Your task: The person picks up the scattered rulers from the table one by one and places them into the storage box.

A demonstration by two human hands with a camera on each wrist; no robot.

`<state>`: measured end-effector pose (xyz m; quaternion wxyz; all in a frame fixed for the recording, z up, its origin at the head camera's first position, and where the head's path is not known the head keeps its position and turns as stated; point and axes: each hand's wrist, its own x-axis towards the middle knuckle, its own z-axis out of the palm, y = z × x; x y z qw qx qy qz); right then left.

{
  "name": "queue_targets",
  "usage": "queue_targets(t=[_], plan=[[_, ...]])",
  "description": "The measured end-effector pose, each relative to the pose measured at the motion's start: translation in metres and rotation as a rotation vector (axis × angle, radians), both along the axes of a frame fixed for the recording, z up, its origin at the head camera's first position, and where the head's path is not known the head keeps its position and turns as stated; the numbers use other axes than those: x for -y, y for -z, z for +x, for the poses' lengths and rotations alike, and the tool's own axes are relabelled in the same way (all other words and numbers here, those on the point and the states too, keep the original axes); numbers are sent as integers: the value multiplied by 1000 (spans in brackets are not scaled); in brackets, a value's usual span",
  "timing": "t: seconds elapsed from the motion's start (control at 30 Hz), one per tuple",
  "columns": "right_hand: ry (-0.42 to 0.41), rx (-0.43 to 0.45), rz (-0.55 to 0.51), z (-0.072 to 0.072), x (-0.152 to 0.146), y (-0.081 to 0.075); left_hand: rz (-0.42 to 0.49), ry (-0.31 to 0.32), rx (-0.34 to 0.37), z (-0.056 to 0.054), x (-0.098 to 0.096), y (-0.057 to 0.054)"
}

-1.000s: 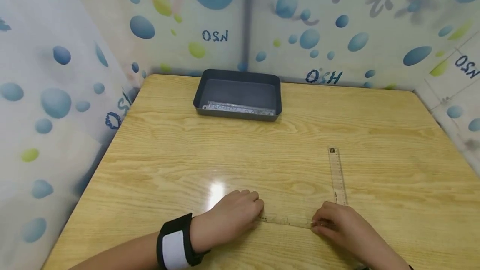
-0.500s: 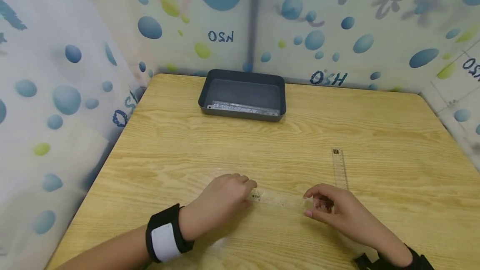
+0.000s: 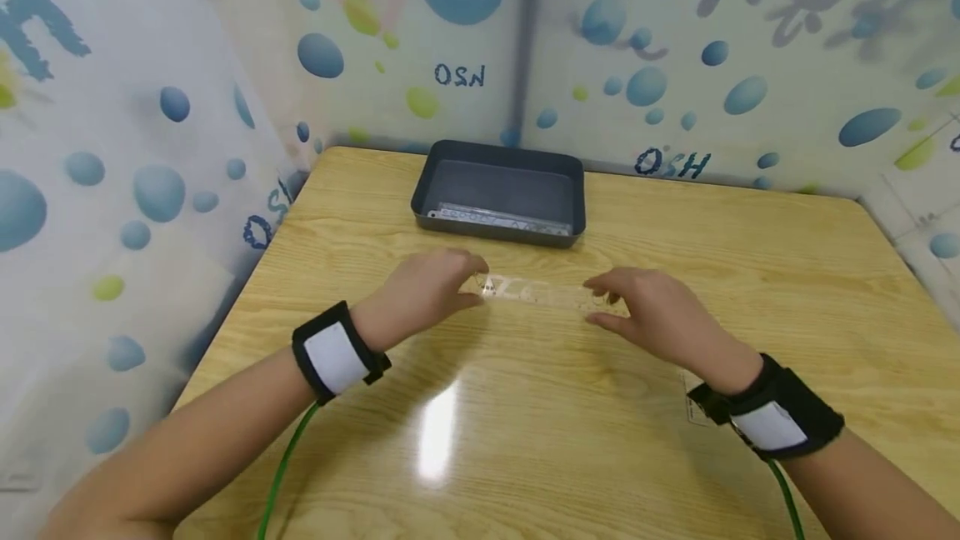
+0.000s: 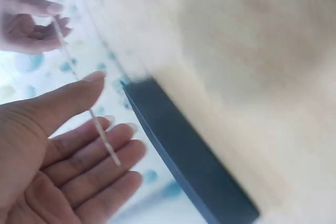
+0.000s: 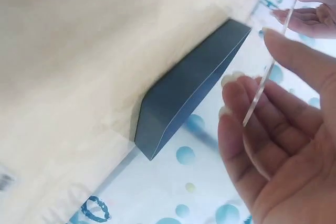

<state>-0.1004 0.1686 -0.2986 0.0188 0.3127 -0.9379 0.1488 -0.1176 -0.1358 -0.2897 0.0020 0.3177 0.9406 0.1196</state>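
A clear plastic ruler [image 3: 532, 291] is held level above the table between both hands. My left hand [image 3: 423, 292] pinches its left end between thumb and fingers; in the left wrist view the ruler [image 4: 92, 114] shows edge-on as a thin strip. The right end is pinched by my right hand [image 3: 660, 315], with the thumb on one side and the fingers on the other in the right wrist view. Just beyond the ruler stands a dark grey tray [image 3: 498, 232], and another clear ruler [image 3: 495, 220] lies inside along its near wall.
A further clear ruler [image 3: 696, 402] lies on the wooden table [image 3: 555, 440], mostly hidden under the right forearm. Behind the tray rises a wall [image 3: 495, 115] with blue and green dots. A green cable [image 3: 285, 469] trails from each wristband.
Both hands have lifted the ruler off the table and carried it forward, up to the tray's near side. The ruler on the table is now largely covered by the right arm.
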Motion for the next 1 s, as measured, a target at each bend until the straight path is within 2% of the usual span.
queue_targets(t=[0.1, 0.23, 0.37, 0.5, 0.57, 0.67, 0.87, 1.0], plan=[[41, 42, 19, -35, 10, -7, -11, -20, -20, -32, 2, -7], [88, 85, 60, -85, 24, -10, -57, -89, -57, -75, 1, -10], [97, 138, 94, -125, 36, -7, -116, -151, -12, -115, 1, -6], [75, 189, 104, -149, 46, 0, -153, -171, 71, -143, 7, 2], [65, 218, 101, -156, 48, 4, -161, -170, 116, -153, 9, 6], [46, 258, 103, -164, 51, 11, -162, -162, 164, -161, 12, 10], [25, 305, 117, -169, 52, 18, -165, -112, 176, -166, 14, 15], [11, 342, 130, -169, 52, 18, -179, -110, 209, -170, 16, 21]])
